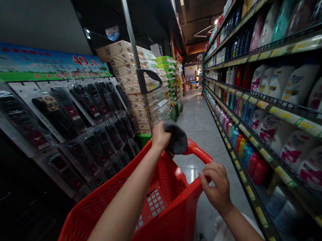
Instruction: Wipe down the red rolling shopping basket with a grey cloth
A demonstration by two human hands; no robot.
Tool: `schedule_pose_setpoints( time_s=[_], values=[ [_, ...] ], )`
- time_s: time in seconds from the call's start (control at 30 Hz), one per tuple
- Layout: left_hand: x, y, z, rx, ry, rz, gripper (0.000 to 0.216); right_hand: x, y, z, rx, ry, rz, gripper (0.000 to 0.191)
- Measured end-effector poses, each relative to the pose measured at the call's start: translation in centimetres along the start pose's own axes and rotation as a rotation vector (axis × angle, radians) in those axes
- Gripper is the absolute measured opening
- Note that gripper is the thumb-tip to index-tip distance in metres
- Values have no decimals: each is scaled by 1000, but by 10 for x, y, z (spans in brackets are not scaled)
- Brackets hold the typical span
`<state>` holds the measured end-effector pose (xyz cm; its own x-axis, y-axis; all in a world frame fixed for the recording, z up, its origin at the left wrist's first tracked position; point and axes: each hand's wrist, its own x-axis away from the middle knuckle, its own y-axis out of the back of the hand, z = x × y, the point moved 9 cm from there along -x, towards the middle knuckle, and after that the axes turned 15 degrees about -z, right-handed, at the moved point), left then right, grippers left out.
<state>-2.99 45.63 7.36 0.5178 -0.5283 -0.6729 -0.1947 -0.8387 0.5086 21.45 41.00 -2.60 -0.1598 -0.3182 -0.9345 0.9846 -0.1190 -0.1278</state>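
My left hand [160, 135] is closed on a dark grey cloth [176, 137], which lies against the red handle of a plastic shopping basket [100, 197] near its far side. With the fingers curled over the red handle [201, 154] at the right, my right hand [217, 182] grips it beside the basket's corner. Slotted walls and a gridded bottom show inside the basket. My left forearm crosses above its opening.
Packaged belts [58, 111] hang on the left. A metal post with a dark grip [141, 79] rises behind my left hand. Stacked cartons [127, 73] stand beyond. Shelves of bottles [300, 85] line the right side. A grey tiled aisle [198, 119] runs between.
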Motion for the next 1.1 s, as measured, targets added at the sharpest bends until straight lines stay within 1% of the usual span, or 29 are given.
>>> schedule_pose_setpoints(
  time_s=[0.03, 0.07, 0.1, 0.13, 0.17, 0.2, 0.23, 0.27, 0.3, 0.33, 0.4, 0.5, 0.57, 0.67, 0.77, 0.87, 0.93, 1.0, 1.07, 1.1],
  values=[
    [-12, 18, -2, -37, 21, -103, 17, 0, 1, 1, 2, -3, -6, 16],
    [-21, 42, -6, -99, 26, -288, 20, 1, 1, 1, 5, -6, -13, 16],
    [-25, 57, -14, -144, -6, -405, 25, 1, 2, 1, 8, -7, -19, 16],
    [-26, 61, -22, -179, -47, -438, 31, 1, 2, 2, 11, -8, -24, 15],
    [-25, 55, -28, -209, -94, -398, 38, 1, 3, 2, 13, -7, -26, 15],
    [-21, 40, -31, -226, -139, -285, 47, 1, 3, 2, 15, -5, -25, 15],
    [-12, 17, -31, -240, -173, -123, 55, 1, 3, 2, 16, -3, -23, 15],
    [0, -6, -28, -238, -190, 42, 55, 1, 3, 2, 17, -1, -20, 15],
    [15, -27, -23, -217, -188, 178, 52, 0, 3, 2, 18, 0, -15, 15],
    [27, -41, -19, -201, -182, 233, 48, 0, 3, 1, 17, 0, -9, 15],
    [49, -62, -15, -135, -209, 298, 43, 0, 3, 1, 10, -5, -1, 15],
    [72, -76, -23, 34, -297, 354, 45, 1, 6, 2, 4, -16, -7, 15],
    [74, -79, -25, 89, -307, 344, 44, 2, 7, 3, 10, -19, -19, 15],
    [60, -80, -17, 82, -245, 274, 38, 2, 6, 4, 11, -12, -20, 16],
    [40, -72, 5, 21, -167, 178, 43, 0, 4, 3, -2, 4, 2, 15],
    [31, -53, 37, -44, -108, 108, 50, -1, 3, 2, -6, 14, 21, 14],
    [38, -41, 57, -69, -103, 120, 51, -1, 3, 2, -3, 21, 24, 15],
    [55, -33, 70, -77, -120, 169, 47, 0, 4, 2, -2, 27, 13, 15],
    [78, -28, 73, -69, -148, 219, 49, 0, 5, 2, -6, 24, 3, 14],
    [91, -25, 70, -52, -169, 243, 51, 1, 5, 1, -11, 21, 2, 14]
  ],
)
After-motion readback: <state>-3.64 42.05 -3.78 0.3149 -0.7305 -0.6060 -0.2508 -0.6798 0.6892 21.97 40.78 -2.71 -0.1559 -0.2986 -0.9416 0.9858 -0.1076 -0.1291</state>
